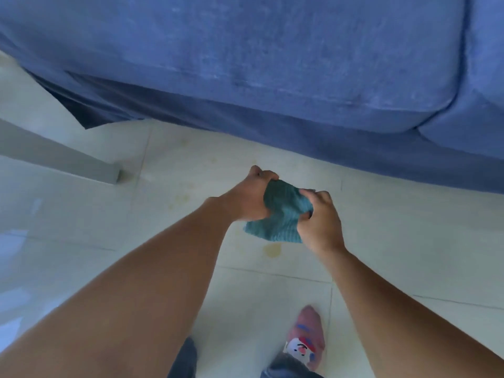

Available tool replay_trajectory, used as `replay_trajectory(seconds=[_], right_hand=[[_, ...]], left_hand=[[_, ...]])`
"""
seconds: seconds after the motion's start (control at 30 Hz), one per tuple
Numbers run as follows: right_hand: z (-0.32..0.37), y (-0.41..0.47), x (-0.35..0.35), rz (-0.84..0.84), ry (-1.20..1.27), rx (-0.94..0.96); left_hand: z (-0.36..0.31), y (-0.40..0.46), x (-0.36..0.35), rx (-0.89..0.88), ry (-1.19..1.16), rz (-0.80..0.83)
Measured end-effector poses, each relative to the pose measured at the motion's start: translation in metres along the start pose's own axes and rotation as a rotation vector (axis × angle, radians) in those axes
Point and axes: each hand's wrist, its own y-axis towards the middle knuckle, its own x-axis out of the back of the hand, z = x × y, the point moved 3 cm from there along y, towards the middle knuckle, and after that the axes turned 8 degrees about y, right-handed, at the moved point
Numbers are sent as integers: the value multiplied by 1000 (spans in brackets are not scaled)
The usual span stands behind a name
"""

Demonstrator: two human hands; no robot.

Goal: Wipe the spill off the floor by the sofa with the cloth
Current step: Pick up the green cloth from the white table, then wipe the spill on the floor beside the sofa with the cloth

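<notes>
A teal ribbed cloth point(281, 214) hangs bunched in the air above the pale tiled floor point(395, 241). My left hand point(249, 196) grips its upper left part and my right hand point(320, 222) grips its right side. A yellowish spill shows as a blotch point(272, 250) just below the cloth and as fainter spots point(181, 199) further left on the tiles. The blue sofa point(272, 64) fills the top of the view, its front skirt reaching the floor just beyond my hands.
A grey furniture leg point(81, 166) slants in from the left and meets the floor near the faint spots. My foot in a pink patterned sock point(306, 339) stands on the tiles at the bottom, beside dark trouser hems.
</notes>
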Motion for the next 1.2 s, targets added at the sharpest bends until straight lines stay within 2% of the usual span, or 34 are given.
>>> replay_trajectory(seconds=[0.27, 0.4, 0.57, 0.67, 0.73, 0.77, 0.87, 1.0, 1.2], right_hand=[[-134, 87, -18, -132, 67, 10], [-157, 122, 6, -167, 58, 58], [-170, 141, 28, -219, 102, 53], [-179, 126, 24, -217, 44, -95], [-184, 113, 19, -199, -55, -250], [-185, 109, 17, -215, -134, -268], [-185, 104, 13, -279, -338, -119], [-188, 113, -8, -178, -369, 64], [-180, 141, -26, -21, -503, 87]], left_hand=[[9, 147, -81, -156, 230, 43], [-12, 195, -81, -221, 339, 45], [-31, 206, -81, -282, 444, -5], [-36, 187, -83, -256, 569, 34], [-35, 175, -80, -229, 671, 15], [-30, 174, -79, -227, 725, 4], [-8, 166, -78, -260, 928, 16], [24, 157, -62, -362, 1156, 97], [60, 162, -28, -253, 1164, 188]])
